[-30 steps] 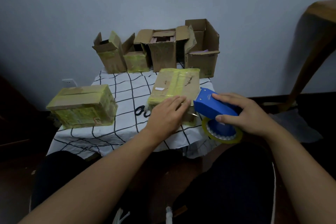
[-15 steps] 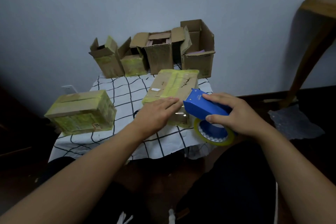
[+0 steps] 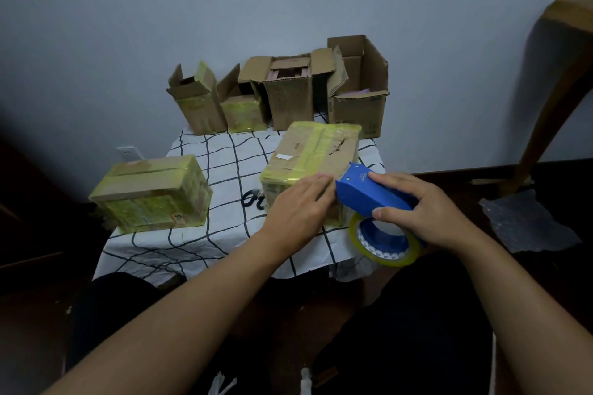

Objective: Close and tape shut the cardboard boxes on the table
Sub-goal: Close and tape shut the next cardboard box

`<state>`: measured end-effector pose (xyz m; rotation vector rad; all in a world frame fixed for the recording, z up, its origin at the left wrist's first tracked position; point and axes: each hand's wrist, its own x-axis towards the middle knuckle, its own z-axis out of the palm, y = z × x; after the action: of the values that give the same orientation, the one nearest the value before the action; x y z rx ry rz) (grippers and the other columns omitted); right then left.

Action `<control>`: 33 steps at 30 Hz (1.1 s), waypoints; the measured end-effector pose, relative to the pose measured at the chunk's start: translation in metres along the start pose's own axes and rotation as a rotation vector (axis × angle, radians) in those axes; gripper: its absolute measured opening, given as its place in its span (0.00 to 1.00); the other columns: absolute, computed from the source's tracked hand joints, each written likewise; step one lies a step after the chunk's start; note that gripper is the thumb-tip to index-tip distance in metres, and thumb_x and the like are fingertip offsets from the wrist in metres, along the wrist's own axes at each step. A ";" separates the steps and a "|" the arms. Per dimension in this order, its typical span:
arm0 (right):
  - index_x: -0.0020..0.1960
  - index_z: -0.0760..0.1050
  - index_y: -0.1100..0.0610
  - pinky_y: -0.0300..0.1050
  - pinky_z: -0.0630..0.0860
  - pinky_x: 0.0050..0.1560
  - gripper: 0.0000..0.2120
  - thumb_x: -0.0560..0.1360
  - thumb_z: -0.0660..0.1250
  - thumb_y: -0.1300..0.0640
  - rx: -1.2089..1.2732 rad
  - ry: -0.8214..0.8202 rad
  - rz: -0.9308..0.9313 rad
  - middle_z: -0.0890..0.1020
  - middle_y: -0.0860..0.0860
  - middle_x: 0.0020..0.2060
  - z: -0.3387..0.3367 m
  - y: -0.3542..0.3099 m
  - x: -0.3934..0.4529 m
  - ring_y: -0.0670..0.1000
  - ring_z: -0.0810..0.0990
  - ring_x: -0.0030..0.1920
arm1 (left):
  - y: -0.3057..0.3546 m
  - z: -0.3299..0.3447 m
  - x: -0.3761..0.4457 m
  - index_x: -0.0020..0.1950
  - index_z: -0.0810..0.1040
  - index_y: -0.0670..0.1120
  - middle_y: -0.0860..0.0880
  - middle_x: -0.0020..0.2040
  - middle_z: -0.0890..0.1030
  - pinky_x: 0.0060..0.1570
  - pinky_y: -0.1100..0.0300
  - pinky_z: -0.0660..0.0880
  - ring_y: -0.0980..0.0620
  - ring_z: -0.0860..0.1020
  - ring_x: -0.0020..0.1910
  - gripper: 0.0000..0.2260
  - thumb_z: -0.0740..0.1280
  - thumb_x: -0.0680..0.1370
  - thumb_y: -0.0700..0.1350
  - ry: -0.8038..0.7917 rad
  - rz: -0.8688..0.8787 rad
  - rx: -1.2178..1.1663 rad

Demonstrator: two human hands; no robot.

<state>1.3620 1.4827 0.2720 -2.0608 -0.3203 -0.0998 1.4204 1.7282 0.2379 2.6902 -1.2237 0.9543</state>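
A closed cardboard box (image 3: pixel 316 151) with yellowish tape along its top lies on the checked tablecloth (image 3: pixel 221 167) in front of me. My left hand (image 3: pixel 296 210) presses flat with straight fingers on the box's near end. My right hand (image 3: pixel 423 212) grips a blue tape dispenser (image 3: pixel 369 194) whose front edge meets that near end. Its tape roll (image 3: pixel 383 240) hangs below my right hand. A second taped box (image 3: pixel 150 191) sits at the table's left edge.
Several open cardboard boxes (image 3: pixel 288 86) stand in a row against the wall at the back of the table. Black scissors (image 3: pixel 252 199) lie partly hidden behind my left hand. A wooden furniture leg (image 3: pixel 552 86) rises at right, with bubble wrap (image 3: pixel 523 221) on the floor.
My left hand and the dispenser stay on the box's near end. The view has shifted slightly, and the scissors are more covered by my left hand.
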 end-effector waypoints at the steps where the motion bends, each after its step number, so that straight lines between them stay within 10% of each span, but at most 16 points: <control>1: 0.64 0.72 0.34 0.29 0.72 0.50 0.28 0.72 0.76 0.56 0.003 -0.001 0.002 0.73 0.33 0.60 0.000 0.001 0.000 0.33 0.73 0.58 | 0.000 0.001 0.000 0.68 0.76 0.40 0.40 0.64 0.78 0.59 0.49 0.76 0.41 0.78 0.62 0.21 0.73 0.76 0.43 0.001 -0.008 0.005; 17: 0.64 0.74 0.34 0.24 0.69 0.52 0.27 0.71 0.77 0.55 -0.165 -0.174 -0.011 0.74 0.34 0.61 -0.045 -0.007 -0.006 0.31 0.73 0.57 | -0.006 -0.003 0.001 0.69 0.76 0.42 0.37 0.62 0.79 0.57 0.46 0.77 0.39 0.81 0.58 0.25 0.75 0.74 0.43 -0.035 0.032 0.030; 28: 0.71 0.68 0.35 0.41 0.68 0.55 0.26 0.74 0.71 0.44 -0.663 -0.453 0.054 0.71 0.41 0.64 -0.052 -0.050 0.020 0.46 0.71 0.58 | -0.006 -0.003 0.003 0.69 0.75 0.42 0.37 0.61 0.80 0.53 0.44 0.79 0.38 0.81 0.56 0.24 0.74 0.75 0.44 -0.052 0.042 0.015; 33: 0.69 0.72 0.35 0.47 0.73 0.59 0.24 0.73 0.70 0.43 -0.809 -0.558 0.075 0.76 0.46 0.58 -0.040 -0.075 0.040 0.49 0.74 0.54 | -0.005 -0.003 0.003 0.67 0.77 0.43 0.39 0.60 0.81 0.54 0.47 0.79 0.41 0.81 0.56 0.20 0.58 0.80 0.50 -0.033 0.033 -0.009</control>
<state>1.3833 1.4896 0.3635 -2.8831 -0.6138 0.4758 1.4234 1.7303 0.2434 2.6978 -1.2790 0.9085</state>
